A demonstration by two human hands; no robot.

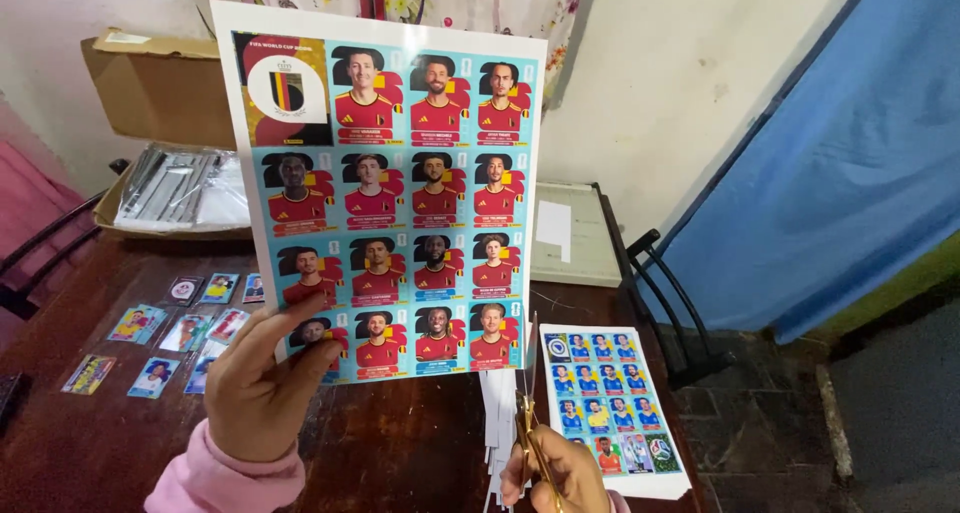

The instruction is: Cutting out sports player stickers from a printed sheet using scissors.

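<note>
Left hand (262, 388) pinches sticker sheet (385, 193) bottom-left corner; right hand (555, 473) grips scissors (527, 413) below sheet.

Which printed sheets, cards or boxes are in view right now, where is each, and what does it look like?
Sticker sheet: held up by left hand; white border, light-blue portrait cells, red shirts.
Second sheet: flat on table, right; blue and yellow cells.
Loose cards: table, left; small, colourful.
Cardboard box: behind, left; brown, open.
Right hand: holds gold scissors.
</note>
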